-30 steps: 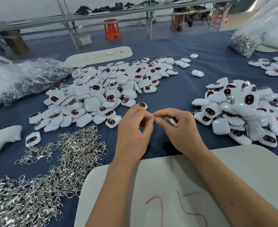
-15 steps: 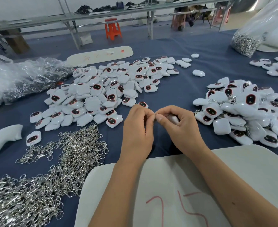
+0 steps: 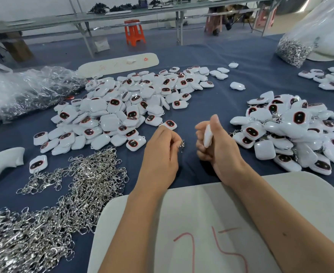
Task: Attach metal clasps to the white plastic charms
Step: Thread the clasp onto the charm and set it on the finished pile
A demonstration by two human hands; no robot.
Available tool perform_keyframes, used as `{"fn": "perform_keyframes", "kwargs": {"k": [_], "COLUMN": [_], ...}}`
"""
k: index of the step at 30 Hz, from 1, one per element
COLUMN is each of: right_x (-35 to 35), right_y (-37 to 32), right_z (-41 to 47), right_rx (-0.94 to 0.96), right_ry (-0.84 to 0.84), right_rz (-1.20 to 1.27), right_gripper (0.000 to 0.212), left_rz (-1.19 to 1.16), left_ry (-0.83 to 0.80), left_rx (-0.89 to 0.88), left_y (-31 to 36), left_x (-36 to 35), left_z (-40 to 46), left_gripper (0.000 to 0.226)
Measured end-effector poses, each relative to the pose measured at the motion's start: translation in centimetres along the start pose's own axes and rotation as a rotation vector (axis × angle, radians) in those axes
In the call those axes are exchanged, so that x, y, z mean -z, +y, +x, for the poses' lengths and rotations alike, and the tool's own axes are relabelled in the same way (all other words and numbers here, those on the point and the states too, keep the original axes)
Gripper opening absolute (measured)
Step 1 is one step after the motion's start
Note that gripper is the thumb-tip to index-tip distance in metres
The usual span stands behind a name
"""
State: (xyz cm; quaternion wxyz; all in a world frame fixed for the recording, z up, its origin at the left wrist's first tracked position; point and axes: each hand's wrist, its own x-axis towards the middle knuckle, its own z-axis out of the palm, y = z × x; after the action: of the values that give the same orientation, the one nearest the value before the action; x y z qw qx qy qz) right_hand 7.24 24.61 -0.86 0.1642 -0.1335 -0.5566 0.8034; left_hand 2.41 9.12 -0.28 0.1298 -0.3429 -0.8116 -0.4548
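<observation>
Left hand (image 3: 158, 152) pinches a small metal clasp (image 3: 182, 144) at its fingertips, fingers curled in, clasp sticking out to the right of the grip. Right hand (image 3: 217, 146) has its fingers curled round one white charm (image 3: 208, 135), thumb up; the charm stands on edge inside the fist, only its narrow side showing (face not visible). The two hands are apart, a small gap between clasp and charm, both hovering over the blue tabletop (image 3: 211, 95) just beyond the near-edge white board (image 3: 191, 213) marked with red strokes. Loose clasp pile (image 3: 54, 203) covers the near left corner of the tabletop. Big spread of charms without clasps (image 3: 126, 107) lies mid-table, left of centre, its nearest piece just beside the left hand's knuckles. Second heap of charms (image 3: 292, 131) sits toward the right edge, near the right hand, some chain showing among them. Clear bag (image 3: 24, 91) at the left edge, another bag holding metal parts (image 3: 294, 48) at the far right corner.
</observation>
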Motion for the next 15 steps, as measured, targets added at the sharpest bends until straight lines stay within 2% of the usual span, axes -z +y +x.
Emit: {"fn": "perform_keyframes", "kwargs": {"k": [2, 5, 9, 12, 15], "right_x": [0.17, 0.39, 0.31, 0.16, -0.14], "right_y": [0.02, 0.37, 0.49, 0.67, 0.92], "right_z": [0.03, -0.28, -0.33, -0.30, -0.33], "right_rx": [-0.008, 0.082, 0.099, 0.238, 0.308], "right_ry": [-0.037, -0.022, 0.144, 0.197, 0.215], "right_rz": [0.027, -0.256, -0.248, -0.458, -0.570], "right_gripper": [0.045, 0.028, 0.023, 0.004, 0.010], "left_rz": [0.006, 0.009, 0.010, 0.001, -0.018], "left_ry": [-0.015, -0.038, -0.067, -0.086, -0.111], "left_rx": [0.000, 0.002, 0.013, 0.018, 0.019], "left_y": [-0.10, -0.26, -0.06, 0.16, 0.34], "left_x": [-0.04, -0.09, -0.11, -0.08, -0.06], "left_z": [-0.02, -0.02, -0.10, -0.14, -0.16], "left_gripper": [0.016, 0.015, 0.015, 0.014, 0.013]}}
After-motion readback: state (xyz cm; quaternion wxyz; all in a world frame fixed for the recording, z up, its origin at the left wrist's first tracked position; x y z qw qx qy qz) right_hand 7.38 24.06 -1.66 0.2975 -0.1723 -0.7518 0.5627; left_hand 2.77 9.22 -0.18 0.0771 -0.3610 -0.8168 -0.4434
